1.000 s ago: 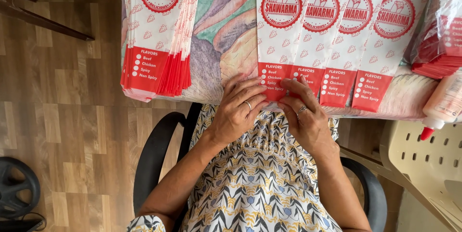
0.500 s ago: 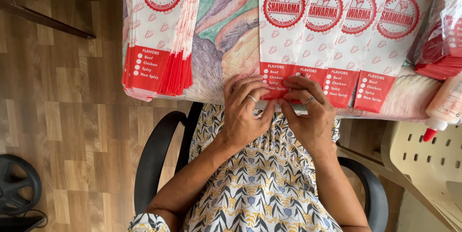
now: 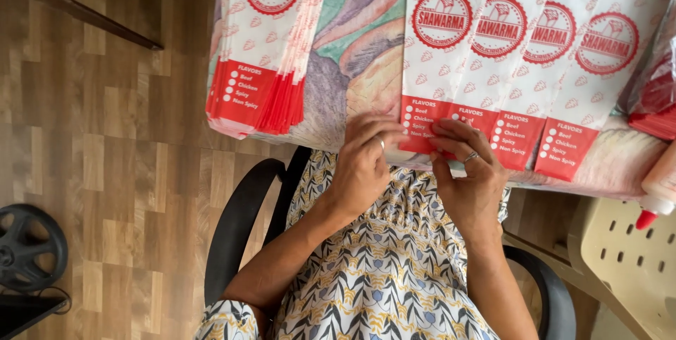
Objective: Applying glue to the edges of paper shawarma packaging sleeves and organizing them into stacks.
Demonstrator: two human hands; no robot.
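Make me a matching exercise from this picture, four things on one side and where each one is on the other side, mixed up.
Things:
1. stack of bags
2. glue bottle
3. black wheel
4. left hand

Places:
A. on the floor, bottom left of the view
B. on the near end of the leftmost bag in the fanned row
C. at the table's left end
D. at the right edge of the view, red tip down

Pairs: 1-C, 2-D, 3-A, 4-B
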